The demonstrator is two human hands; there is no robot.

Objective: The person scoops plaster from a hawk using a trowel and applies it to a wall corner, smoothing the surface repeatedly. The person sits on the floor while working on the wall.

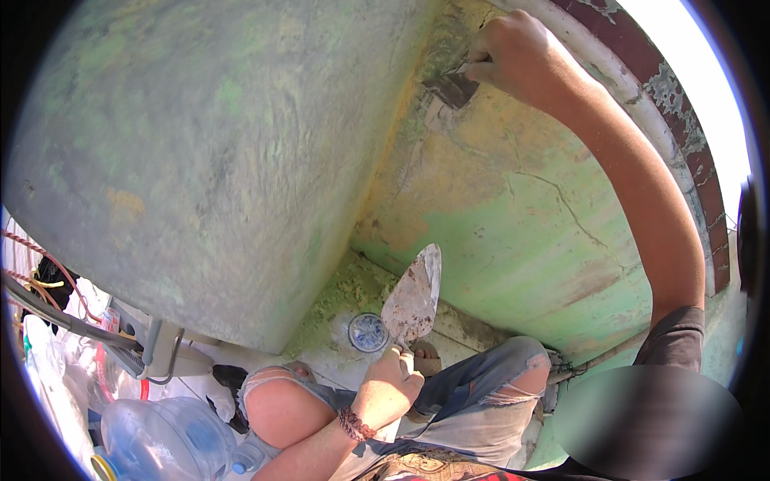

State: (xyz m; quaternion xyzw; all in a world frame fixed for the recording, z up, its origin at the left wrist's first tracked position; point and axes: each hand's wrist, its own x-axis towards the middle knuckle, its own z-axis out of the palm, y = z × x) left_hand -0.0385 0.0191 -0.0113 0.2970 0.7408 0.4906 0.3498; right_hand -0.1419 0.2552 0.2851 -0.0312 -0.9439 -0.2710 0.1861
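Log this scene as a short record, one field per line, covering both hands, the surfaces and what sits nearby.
Left hand: closed on a trowel, pointed blade up, smeared with pale residue
Left wrist: braided bracelet
Right hand: raised, gripping a dark flat blade at the green wall; firm contact cannot be told
Green wall: patchy and cracked
Left side: large grey-green surface, meeting the green wall at a yellowish corner
Floor: round blue-and-white item beside the trowel
Lower left: large clear plastic jug
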